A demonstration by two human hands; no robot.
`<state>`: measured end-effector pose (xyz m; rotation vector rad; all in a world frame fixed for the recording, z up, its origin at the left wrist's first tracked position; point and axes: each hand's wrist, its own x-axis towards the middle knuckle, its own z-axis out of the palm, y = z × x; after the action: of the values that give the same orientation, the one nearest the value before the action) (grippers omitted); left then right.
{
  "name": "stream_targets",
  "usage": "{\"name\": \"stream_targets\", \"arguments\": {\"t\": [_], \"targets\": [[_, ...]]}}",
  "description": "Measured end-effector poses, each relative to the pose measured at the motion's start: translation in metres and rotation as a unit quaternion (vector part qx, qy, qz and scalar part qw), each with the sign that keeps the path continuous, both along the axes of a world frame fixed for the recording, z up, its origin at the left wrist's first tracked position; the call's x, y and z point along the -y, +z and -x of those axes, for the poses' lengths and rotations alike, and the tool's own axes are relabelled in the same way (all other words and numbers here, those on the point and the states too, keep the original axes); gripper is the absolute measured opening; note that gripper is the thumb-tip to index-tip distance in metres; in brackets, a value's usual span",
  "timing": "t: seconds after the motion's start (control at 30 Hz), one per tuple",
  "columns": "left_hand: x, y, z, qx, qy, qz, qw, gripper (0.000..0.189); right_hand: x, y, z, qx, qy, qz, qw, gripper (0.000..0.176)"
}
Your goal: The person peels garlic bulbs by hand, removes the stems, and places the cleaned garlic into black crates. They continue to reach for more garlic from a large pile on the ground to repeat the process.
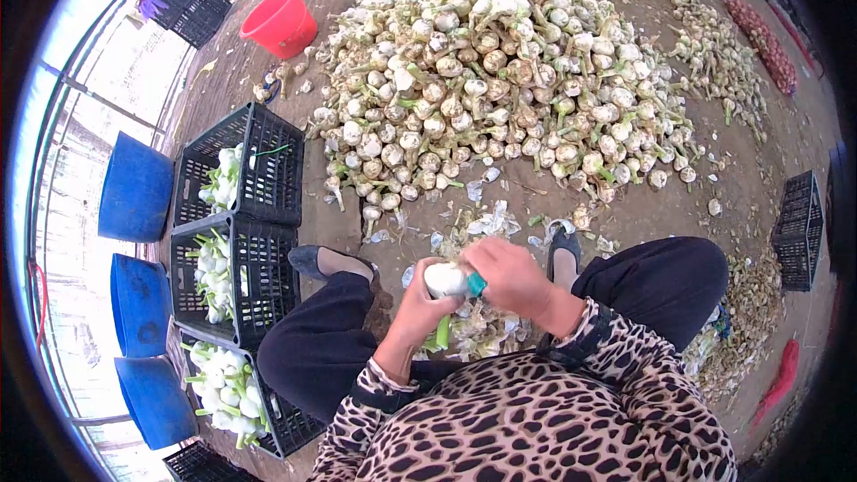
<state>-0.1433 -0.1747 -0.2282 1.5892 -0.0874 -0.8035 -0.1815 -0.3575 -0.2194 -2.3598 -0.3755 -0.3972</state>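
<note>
My left hand [415,305] is wrapped round a white garlic bulb [444,280] in front of my lap, with its green stem [443,332] pointing down below the hand. Right against the bulb, my right hand [511,278] is closed, fingers curled. A small teal object [476,284] shows at its fingers; most of it is hidden, and I cannot tell what kind of thing it is. Under both hands, papery garlic skins [486,330] litter the ground between my feet. Ahead lies a large heap of unpeeled garlic bulbs [491,80].
Black plastic crates [272,161] holding white, green-stemmed garlic stand in a row at my left, beside several blue tubs [134,187]. A red bucket [280,21] sits beyond them. At the right are another black crate [797,232] and a filled red mesh sack [761,43].
</note>
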Motion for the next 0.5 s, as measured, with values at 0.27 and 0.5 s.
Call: {"name": "stream_targets", "arguments": {"t": [0.27,0.5], "targets": [[-0.001,0.0,-0.005,0.162,-0.04,-0.001,0.986,0.059,0.025,-0.032,-0.008,-0.111,-0.065,-0.008,0.992,0.03],[0.0,-0.005,-0.005,0.173,-0.013,-0.003,0.985,0.057,0.006,-0.03,-0.013,-0.156,-0.064,-0.249,0.954,0.026]]}}
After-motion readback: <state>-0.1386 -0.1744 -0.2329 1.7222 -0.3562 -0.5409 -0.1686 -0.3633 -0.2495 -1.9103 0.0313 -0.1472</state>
